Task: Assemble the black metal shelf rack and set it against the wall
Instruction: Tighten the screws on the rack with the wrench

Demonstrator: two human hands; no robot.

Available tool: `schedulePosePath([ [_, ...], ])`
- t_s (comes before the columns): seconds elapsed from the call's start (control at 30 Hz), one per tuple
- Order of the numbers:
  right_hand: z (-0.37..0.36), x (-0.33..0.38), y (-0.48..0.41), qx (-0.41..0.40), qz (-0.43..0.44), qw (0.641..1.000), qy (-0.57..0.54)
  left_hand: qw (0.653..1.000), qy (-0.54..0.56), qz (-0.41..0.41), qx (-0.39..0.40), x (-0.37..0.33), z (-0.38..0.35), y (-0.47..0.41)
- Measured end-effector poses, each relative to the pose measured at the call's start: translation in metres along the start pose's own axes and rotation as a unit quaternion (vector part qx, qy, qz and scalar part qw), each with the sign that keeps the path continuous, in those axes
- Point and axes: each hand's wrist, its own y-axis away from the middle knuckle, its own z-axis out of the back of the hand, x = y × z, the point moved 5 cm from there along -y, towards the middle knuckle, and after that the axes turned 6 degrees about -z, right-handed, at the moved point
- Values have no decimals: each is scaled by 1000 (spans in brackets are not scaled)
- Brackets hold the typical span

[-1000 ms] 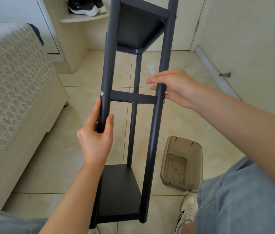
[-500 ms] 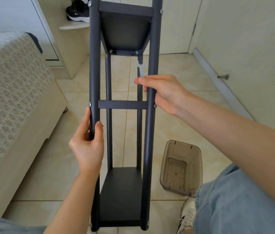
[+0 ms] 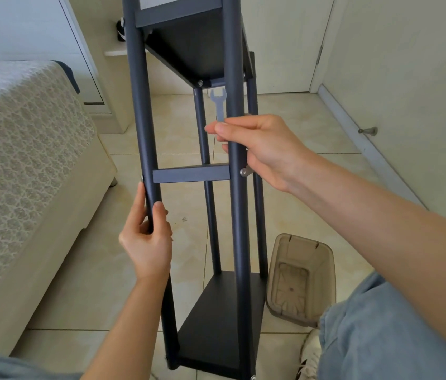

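The bed (image 3: 24,165) fills the 9 o'clock side and a pale wall (image 3: 421,78) runs along the 3 o'clock side. Between them, at the centre, stands the rack (image 3: 239,242) on the tiled floor (image 3: 312,127), with its posts, shelves and crossbar (image 3: 190,174) joined. It is well apart from the wall. A small brown bin (image 3: 301,281) lies near its foot at 5 o'clock.

The left hand (image 3: 147,242) grips the left front post just under the crossbar, fingers curled round it. The right hand (image 3: 265,149) is at the right front post, a little above the crossbar. Its fingers (image 3: 216,130) reach behind the post and pinch a small wrench (image 3: 219,105) that points to 12 o'clock.

I think the rack is nearly ready and the step is to check it and carry it to the wall. The bolt (image 3: 243,172) at the right end of the crossbar should be tested first, as I cannot tell if it is tight. Then it is better to put the wrench down, so both hands hold the posts fully. Carry the rack upright, at equal height on both sides, and pass clear of the bin.
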Motion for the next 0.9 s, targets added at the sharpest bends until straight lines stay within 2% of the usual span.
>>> schedulePosePath([
  [0.37, 0, -8, -5, -10, -21, 996, 89, 999, -45, -20, 23, 11, 4, -8],
  [0.63, -11, -5, -4, -11, 7, 992, 126, 975, -214, -43, 32, -3, 2, -16],
  [0.73, -13, -4, -6, -21, 9, 992, 126, 973, -216, -77, 26, -34, -13, -9],
  [0.9, -18, -4, -11, -63, 11, 990, 122, 978, -132, -68, 144, -71, -52, 34],
])
